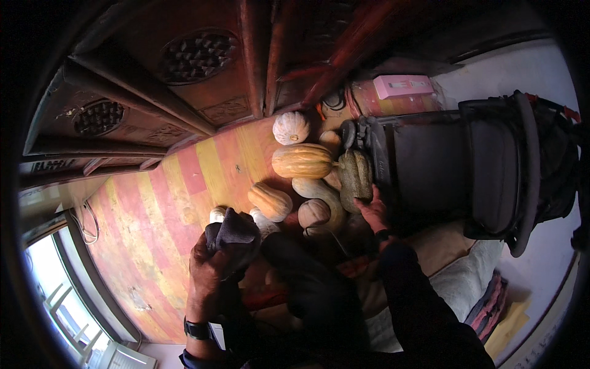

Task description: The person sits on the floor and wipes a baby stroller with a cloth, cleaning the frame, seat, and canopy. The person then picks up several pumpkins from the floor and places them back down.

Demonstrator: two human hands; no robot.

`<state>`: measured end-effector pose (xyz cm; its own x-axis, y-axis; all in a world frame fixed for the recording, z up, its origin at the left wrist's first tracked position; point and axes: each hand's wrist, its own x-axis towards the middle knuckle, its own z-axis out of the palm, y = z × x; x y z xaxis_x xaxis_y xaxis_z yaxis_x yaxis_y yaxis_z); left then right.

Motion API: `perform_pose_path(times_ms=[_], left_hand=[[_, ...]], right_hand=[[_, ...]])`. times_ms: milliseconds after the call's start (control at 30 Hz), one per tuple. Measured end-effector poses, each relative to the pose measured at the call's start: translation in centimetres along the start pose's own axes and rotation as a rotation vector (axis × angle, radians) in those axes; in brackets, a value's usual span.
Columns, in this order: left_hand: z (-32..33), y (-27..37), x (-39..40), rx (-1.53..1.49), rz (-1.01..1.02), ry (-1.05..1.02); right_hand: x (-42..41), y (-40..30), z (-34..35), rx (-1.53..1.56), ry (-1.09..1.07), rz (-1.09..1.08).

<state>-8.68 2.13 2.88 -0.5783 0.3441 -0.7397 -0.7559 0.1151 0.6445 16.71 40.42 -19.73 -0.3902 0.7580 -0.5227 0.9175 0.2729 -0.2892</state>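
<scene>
My left hand (206, 265) grips a bunched dark cloth (234, 233), held up over the floor. My right hand (372, 213) has its thumb and fingers around the near end of a ribbed dark-green pumpkin (354, 175), which lies against a black stroller (428, 152). Left of it is a long orange pumpkin (302, 160), with a pale round pumpkin (291, 127) behind. A curved-neck squash (335, 210) and a round brownish pumpkin (314, 212) lie closer to me. A smaller orange pumpkin (270, 201) sits apart, beside my white shoe (263, 222).
A carved dark wooden cabinet (212, 101) runs along the far side. Striped red-and-yellow flooring (170, 221) extends left towards a window (69, 304). Beyond the stroller is a pink box (403, 87). A pale sack (474, 265) lies to the right, near folded striped cloth (488, 304).
</scene>
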Motion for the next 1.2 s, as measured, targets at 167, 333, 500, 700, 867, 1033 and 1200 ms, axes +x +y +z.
perform_pose_path(times_ms=[167, 333, 500, 700, 867, 1033, 1200], left_hand=[[-0.3, -0.5, 0.3, 0.049, 0.022, -0.017], [-0.8, -1.4, 0.6, 0.012, 0.094, -0.017], [-0.7, -1.2, 0.0, -0.073, 0.095, -0.058], [-0.9, -0.4, -0.2, -0.025, 0.059, -0.064], [-1.0, -0.7, -0.5, -0.027, 0.083, -0.052], [-1.4, -0.7, -0.6, -0.033, 0.059, -0.055], [-1.6, -1.1, -0.1, 0.011, 0.097, -0.044]], right_hand=[[0.8, 2.3, 1.2, 0.112, 0.075, -0.126], [2.4, 8.6, 1.9, 0.438, -0.096, 0.059], [0.6, 13.2, 2.2, 0.036, -0.346, 0.103], [-1.0, 9.6, 2.7, -0.034, -0.270, 0.172], [-1.4, 9.2, 2.4, -0.173, -0.312, 0.163], [-2.2, 7.3, 4.0, -0.241, -0.018, -0.199], [-5.8, -0.1, 4.2, -0.309, -0.128, -0.316]])
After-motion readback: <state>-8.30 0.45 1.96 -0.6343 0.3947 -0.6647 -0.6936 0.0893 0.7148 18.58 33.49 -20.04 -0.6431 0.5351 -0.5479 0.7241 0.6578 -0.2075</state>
